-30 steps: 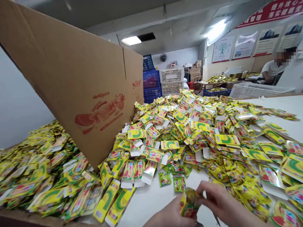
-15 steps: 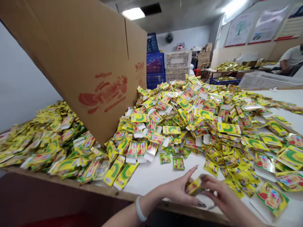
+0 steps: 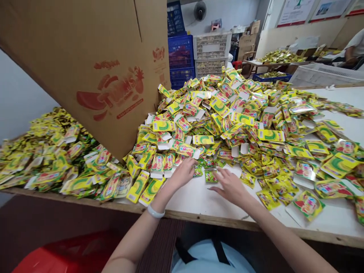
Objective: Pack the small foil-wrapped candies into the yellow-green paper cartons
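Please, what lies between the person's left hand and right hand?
In the head view, small green packets lie on the white tabletop between the left hand and the right hand.

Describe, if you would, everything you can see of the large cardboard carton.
The carton is brown, printed in red: TWINS lettering with a watermelon slice and a pineapple, plus smaller print at right. A dark slit runs down from the frame's top edge, where the carton is cut off. Its left edge slants inward toward the bottom. It rises between two heaps of fruit-printed packs that seem to touch it.
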The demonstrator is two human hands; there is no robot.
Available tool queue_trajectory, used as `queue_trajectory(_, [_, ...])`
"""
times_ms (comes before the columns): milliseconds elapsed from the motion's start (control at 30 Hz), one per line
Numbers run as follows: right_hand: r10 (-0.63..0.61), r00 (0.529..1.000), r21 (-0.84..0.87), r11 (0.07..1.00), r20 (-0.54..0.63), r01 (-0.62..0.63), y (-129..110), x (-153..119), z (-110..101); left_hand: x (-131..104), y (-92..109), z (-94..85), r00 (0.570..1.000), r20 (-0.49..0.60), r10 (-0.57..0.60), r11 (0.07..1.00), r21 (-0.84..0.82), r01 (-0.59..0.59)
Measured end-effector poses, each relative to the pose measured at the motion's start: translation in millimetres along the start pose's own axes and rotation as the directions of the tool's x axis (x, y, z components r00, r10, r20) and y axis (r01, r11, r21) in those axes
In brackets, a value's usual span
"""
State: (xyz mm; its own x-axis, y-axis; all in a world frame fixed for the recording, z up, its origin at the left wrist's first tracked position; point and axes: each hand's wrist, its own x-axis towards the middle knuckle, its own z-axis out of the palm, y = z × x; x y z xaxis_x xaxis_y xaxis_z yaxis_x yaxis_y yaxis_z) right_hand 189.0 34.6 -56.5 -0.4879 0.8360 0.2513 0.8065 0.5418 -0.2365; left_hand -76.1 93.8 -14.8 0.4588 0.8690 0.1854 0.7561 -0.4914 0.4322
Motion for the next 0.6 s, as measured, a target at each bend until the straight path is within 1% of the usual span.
queue_trajectory(33, [0.003, 0.998, -0.062, 0.998, 0.066, 0.001, -16.7, 15.1, 9.4, 0.3, 3.9, 5.3, 1.000, 0.022, 0.018, 1.000, -0.009, -0.018])
queue_trajectory(67, [0.006, 0.996, -0.068, 0.998, 0.088, 0.000, -28.6, 23.9, 14.9, 1.6, 8.7, 9.4, 0.999, 0.041, 0.035, 0.999, -0.025, -0.034])
queue_trajectory(100, [0.014, 0.994, -0.074, 0.997, 0.112, -0.006, -36.1, 26.4, 16.4, 3.9, 14.4, 12.2, 0.997, 0.060, 0.054, 0.997, -0.050, -0.051])
queue_trajectory(133, [0.019, 0.991, -0.075, 0.997, 0.130, -0.010, -39.7, 23.0, 14.1, 7.4, 21.2, 14.0, 0.994, 0.082, 0.077, 0.994, -0.081, -0.071])
queue_trajectory(200, [0.022, 0.990, -0.058, 0.998, 0.138, -0.014, -39.4, 2.2, 1.7, 17.5, 38.7, 17.8, 0.979, 0.138, 0.148, 0.981, -0.148, -0.127])
queue_trajectory(233, [0.034, 0.992, -0.014, 0.999, 0.118, -0.033, -36.6, -12.9, -5.9, 24.1, 49.3, 21.7, 0.968, 0.166, 0.189, 0.971, -0.177, -0.160])
queue_trajectory(267, [0.064, 0.995, 0.072, 0.995, 0.078, -0.070, -32.6, -29.4, -13.0, 31.8, 60.6, 28.2, 0.953, 0.195, 0.232, 0.960, -0.201, -0.193])
queue_trajectory(300, [0.125, 0.992, 0.197, 0.972, 0.020, -0.127, -27.4, -46.3, -18.5, 40.6, 72.3, 37.5, 0.937, 0.221, 0.270, 0.950, -0.219, -0.222])
queue_trajectory(333, [0.221, 0.974, 0.349, 0.917, -0.044, -0.192, -20.9, -62.5, -22.1, 50.2, 83.6, 49.5, 0.922, 0.245, 0.300, 0.941, -0.235, -0.244])
queue_trajectory(367, [0.341, 0.935, 0.503, 0.827, -0.095, -0.250, -13.3, -77.4, -23.6, 60.4, 94.0, 63.8, 0.906, 0.270, 0.326, 0.933, -0.248, -0.262])
queue_trajectory(400, [0.461, 0.879, 0.635, 0.716, -0.118, -0.290, -4.8, -90.3, -23.6, 70.6, 102.9, 79.2, 0.893, 0.296, 0.339, 0.929, -0.252, -0.270])
queue_trajectory(433, [0.559, 0.821, 0.728, 0.610, -0.115, -0.313, 4.2, -101.0, -22.6, 80.5, 110.0, 94.7, 0.886, 0.317, 0.338, 0.931, -0.248, -0.267])
queue_trajectory(467, [0.629, 0.771, 0.792, 0.518, -0.096, -0.324, 13.3, -109.3, -21.2, 89.3, 114.9, 109.2, 0.888, 0.326, 0.325, 0.937, -0.239, -0.256])
queue_trajectory(500, [0.674, 0.736, 0.834, 0.444, -0.069, -0.329, 22.0, -114.9, -19.9, 96.7, 117.6, 121.5, 0.892, 0.333, 0.307, 0.944, -0.227, -0.240])
queue_trajectory(533, [0.696, 0.717, 0.861, 0.388, -0.040, -0.329, 30.0, -118.0, -19.1, 102.3, 118.1, 131.0, 0.895, 0.340, 0.288, 0.950, -0.217, -0.223])
queue_trajectory(567, [0.704, 0.710, 0.876, 0.353, -0.017, -0.328, 36.9, -118.4, -18.7, 105.8, 116.8, 137.2, 0.896, 0.347, 0.275, 0.954, -0.213, -0.210])
queue_trajectory(600, [0.707, 0.707, 0.882, 0.339, -0.010, -0.327, 42.5, -116.5, -18.6, 107.0, 114.1, 140.0, 0.895, 0.357, 0.268, 0.956, -0.215, -0.200])
